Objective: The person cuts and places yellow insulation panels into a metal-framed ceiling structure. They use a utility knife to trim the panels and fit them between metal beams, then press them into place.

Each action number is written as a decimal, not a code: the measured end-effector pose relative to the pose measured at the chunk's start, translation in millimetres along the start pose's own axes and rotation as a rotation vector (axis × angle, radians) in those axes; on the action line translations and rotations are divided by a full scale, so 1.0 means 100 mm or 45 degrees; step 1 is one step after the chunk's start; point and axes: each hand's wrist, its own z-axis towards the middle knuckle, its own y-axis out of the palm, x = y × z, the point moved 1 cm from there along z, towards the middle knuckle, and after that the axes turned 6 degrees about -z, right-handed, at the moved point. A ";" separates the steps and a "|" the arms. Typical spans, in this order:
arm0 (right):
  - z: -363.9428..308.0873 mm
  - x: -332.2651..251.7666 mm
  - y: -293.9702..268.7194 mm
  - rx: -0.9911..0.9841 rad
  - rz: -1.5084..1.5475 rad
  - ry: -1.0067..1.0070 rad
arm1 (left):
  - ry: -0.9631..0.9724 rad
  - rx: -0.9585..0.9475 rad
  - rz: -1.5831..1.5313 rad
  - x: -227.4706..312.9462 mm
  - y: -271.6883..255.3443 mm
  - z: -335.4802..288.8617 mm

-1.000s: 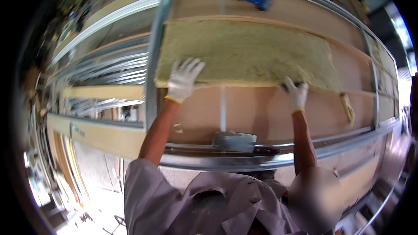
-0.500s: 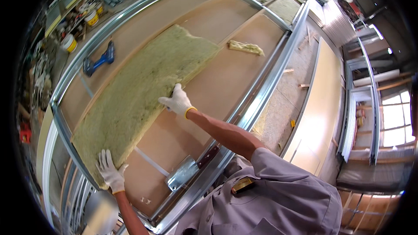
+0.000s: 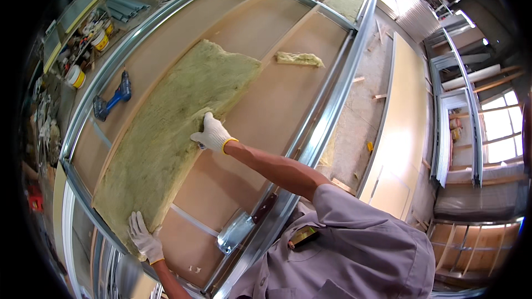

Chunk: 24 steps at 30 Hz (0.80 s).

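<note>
A yellow-green insulation batt lies lengthwise in a bay of a metal-framed panel. On its near-left corner my left hand, in a white knit glove, rests flat with fingers stretched out. My right hand, gloved alike, is bent over the batt's near long edge around mid-length. Its thumb and a finger press into the fibre, which is dented and rucked there; the other fingertips are hidden. A broad metal blade with a dark handle lies near the frame's close edge. A blue cordless drill lies beyond the batt.
A loose insulation strip lies on the brown backing board. The steel frame rail borders the near side. A long pale panel and wood scraps lie on the floor at right. Buckets stand at far left.
The view has shifted slightly. My right hand remains at the batt's edge, where the fibre is now more rucked. My left hand stays on the corner, its fingers closer together.
</note>
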 end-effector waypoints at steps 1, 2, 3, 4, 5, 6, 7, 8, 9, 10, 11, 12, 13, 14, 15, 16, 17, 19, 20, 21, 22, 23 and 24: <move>0.04 0.06 0.02 0.000 -0.008 0.031 | -0.002 -0.013 0.018 -0.02 0.08 0.03; -0.04 -0.06 -0.01 -0.035 -0.008 0.049 | -0.035 -0.032 0.058 -0.06 0.04 -0.01; -0.08 -0.14 -0.05 -0.072 -0.010 0.068 | -0.071 -0.065 0.057 -0.07 0.03 -0.04; -0.07 -0.12 -0.09 -0.041 -0.016 0.062 | -0.090 -0.095 0.048 0.01 0.00 0.04; -0.04 -0.07 -0.07 -0.017 -0.015 0.058 | -0.073 -0.087 0.011 0.01 0.00 0.09; -0.01 -0.01 -0.04 0.002 -0.030 0.012 | -0.055 -0.081 -0.026 -0.01 0.01 0.11; 0.06 0.04 -0.02 0.030 -0.048 -0.037 | -0.048 -0.079 -0.009 -0.05 0.01 0.12; 0.06 0.01 0.00 0.005 -0.051 -0.018 | -0.048 -0.078 0.001 -0.08 0.03 0.08; 0.03 -0.05 -0.01 -0.013 -0.056 0.004 | -0.040 -0.077 0.006 -0.10 0.04 0.03; 0.00 -0.11 0.01 -0.030 -0.061 0.027 | -0.053 -0.077 0.021 -0.13 0.03 -0.02; 0.02 -0.07 0.02 -0.005 -0.050 0.011 | -0.050 -0.068 0.023 -0.13 0.06 -0.02; 0.04 -0.02 0.05 0.017 -0.038 -0.004 | -0.049 -0.061 0.027 -0.11 0.05 -0.01; 0.06 0.05 0.06 0.039 -0.024 -0.019 | -0.039 -0.053 0.029 -0.09 0.07 0.02; -0.01 -0.08 0.03 -0.071 0.016 0.024 | -0.052 -0.057 0.050 -0.08 0.02 -0.03; 0.04 0.00 0.02 -0.059 0.001 0.009 | -0.030 -0.045 0.055 -0.03 0.00 0.02; 0.10 0.10 0.05 -0.046 -0.013 -0.005 | -0.019 -0.037 0.061 0.01 -0.05 0.02; 0.15 0.15 0.06 -0.032 -0.029 -0.025 | -0.010 -0.022 0.065 0.06 -0.10 0.04; 0.10 0.05 0.03 -0.058 -0.038 -0.009 | -0.048 -0.008 0.066 0.25 -0.24 0.07; 0.04 -0.05 -0.01 -0.056 -0.073 0.004 | -0.084 -0.006 0.060 0.47 -0.36 0.14; 0.01 -0.12 -0.03 -0.057 -0.109 0.012 | -0.123 -0.002 0.055 0.67 -0.43 0.21; 0.04 -0.05 -0.03 -0.030 -0.112 -0.018 | -0.017 0.061 0.006 0.82 -0.37 0.32; 0.02 -0.09 -0.03 -0.064 -0.092 -0.008 | 0.068 0.108 -0.076 0.96 -0.29 0.43; -0.02 -0.14 -0.06 -0.092 -0.076 0.010 | 0.159 0.152 -0.165 1.12 -0.20 0.61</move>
